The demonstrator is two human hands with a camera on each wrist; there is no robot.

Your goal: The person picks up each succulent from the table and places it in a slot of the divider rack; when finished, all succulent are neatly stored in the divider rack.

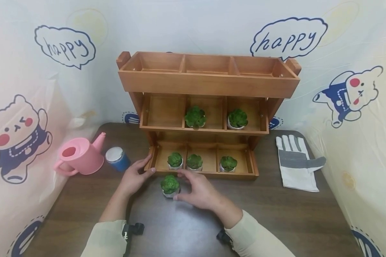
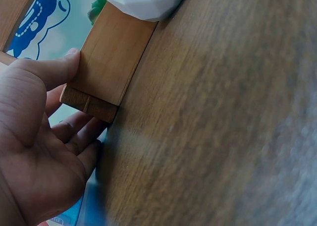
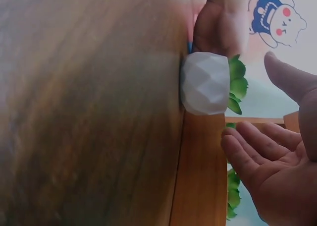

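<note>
A potted succulent [image 1: 169,185] in a white faceted pot [image 3: 205,83] stands upright on the table in front of the wooden plant shelf [image 1: 209,85]. My right hand [image 1: 199,189] is just right of it, thumb and fingers spread apart; in the right wrist view a gap separates them from the pot. At the shelf's lower left corner, my left hand [image 1: 135,175] grips the wood, thumb on the front board [image 2: 116,52] and fingers around the end. On the bottom tier sit a left succulent [image 1: 175,160], a middle one [image 1: 194,162] and a right one [image 1: 228,164].
Two more succulents, one in the middle [image 1: 195,117] and one at the right [image 1: 237,119], occupy the second tier. Left of the shelf are a pink watering can [image 1: 80,156] and a blue can with a white lid [image 1: 117,159]. A white and grey glove [image 1: 297,162] lies at the right.
</note>
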